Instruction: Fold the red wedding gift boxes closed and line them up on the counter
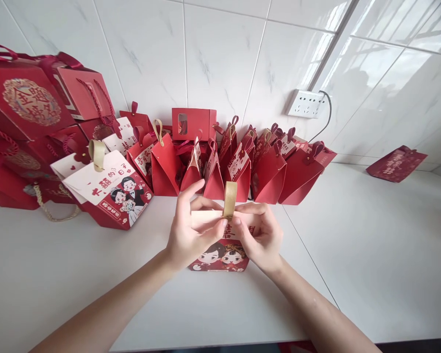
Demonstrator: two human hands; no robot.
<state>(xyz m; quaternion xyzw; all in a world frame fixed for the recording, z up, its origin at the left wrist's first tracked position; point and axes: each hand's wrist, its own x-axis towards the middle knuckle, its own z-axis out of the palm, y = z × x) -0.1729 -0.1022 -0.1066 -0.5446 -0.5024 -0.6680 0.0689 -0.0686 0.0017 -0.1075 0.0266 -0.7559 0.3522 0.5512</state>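
A small red and cream gift box (219,262) printed with a cartoon couple stands upright on the white table in front of me. From its top edge rises a gold ribbon loop (230,196). My left hand (189,230) pinches the top of the box on the left, its thumb on the front panel and its fingers behind. On the right, my right hand (260,233) grips the same edge, with its thumb close to the foot of the ribbon. My hands cover both upper corners of the box.
Several red gift boxes (268,176) with ribbon loops line the wall. A larger couple-printed box (113,196) stands to the left, beside stacked red gift bags (25,108). At the far right lies a dark red box (397,163). A power socket (306,104) is on the tiled wall.
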